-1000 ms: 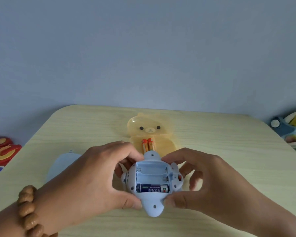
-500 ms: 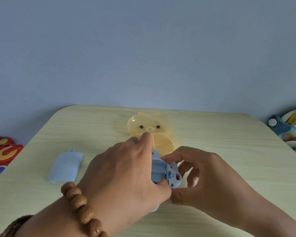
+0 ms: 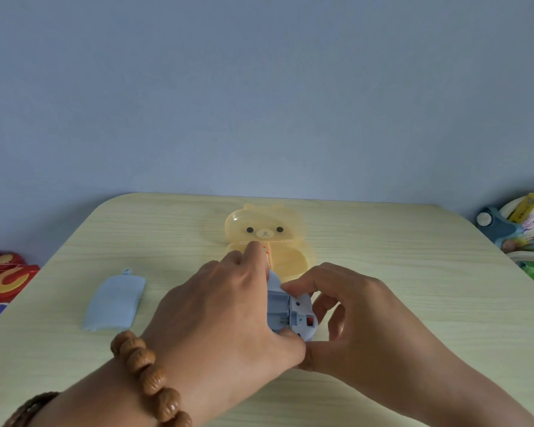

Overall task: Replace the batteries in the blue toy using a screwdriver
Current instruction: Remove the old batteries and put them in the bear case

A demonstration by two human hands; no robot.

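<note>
The blue toy (image 3: pixel 299 315) lies on its back at the table's near middle, battery bay up and largely hidden by my left hand. My right hand (image 3: pixel 361 322) grips the toy's right side between thumb and fingers. My left hand (image 3: pixel 222 309) stretches across the toy, its thumb at the toy's near edge. Its straight fingers reach into the open yellow bear-shaped case (image 3: pixel 278 229) and touch an orange battery (image 3: pixel 268 257) there. The toy's light blue battery cover (image 3: pixel 114 300) lies loose to the left. No screwdriver is in view.
The pale wooden table (image 3: pixel 383 241) has rounded far corners and ends at a blue wall. Red and colourful toys (image 3: pixel 3 272) sit beyond its left edge. A pile of books and toys (image 3: pixel 524 229) lies off its right edge.
My left hand left the toy's left side and reached forward over it to the batteries in the yellow case. It now hides the battery bay. My right hand kept its hold.
</note>
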